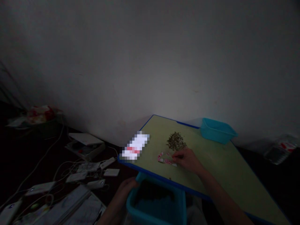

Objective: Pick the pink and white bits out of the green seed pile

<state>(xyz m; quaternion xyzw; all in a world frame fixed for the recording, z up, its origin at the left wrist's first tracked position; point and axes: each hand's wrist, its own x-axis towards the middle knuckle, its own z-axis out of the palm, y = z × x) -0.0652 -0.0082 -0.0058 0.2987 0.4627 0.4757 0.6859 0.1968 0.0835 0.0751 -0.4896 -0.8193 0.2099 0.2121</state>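
My left hand (pixel 128 186) grips the left rim of a blue plastic bin (pixel 132 207), held low at the table's near edge. Dark loose material (pixel 153 191) lies in the bin's far part; its kind is too dim to tell. My right hand (pixel 187 160) is over the table, thumb and fingers pinched together at a small pink-and-white patterned item (pixel 167 161). That item looks partly see-through. Whatever is between the fingertips is too small to make out. Just beyond this hand lies a pile of small brown, seed-like bits (pixel 176 141).
The pale table (pixel 225 175) has a blue edge. A bright, blurred-out rectangle (pixel 136 147) lies at its left, and a second blue bin (pixel 217 131) at the back right. White power strips and cables (pixel 111 172) cover the floor at left. A wall stands behind.
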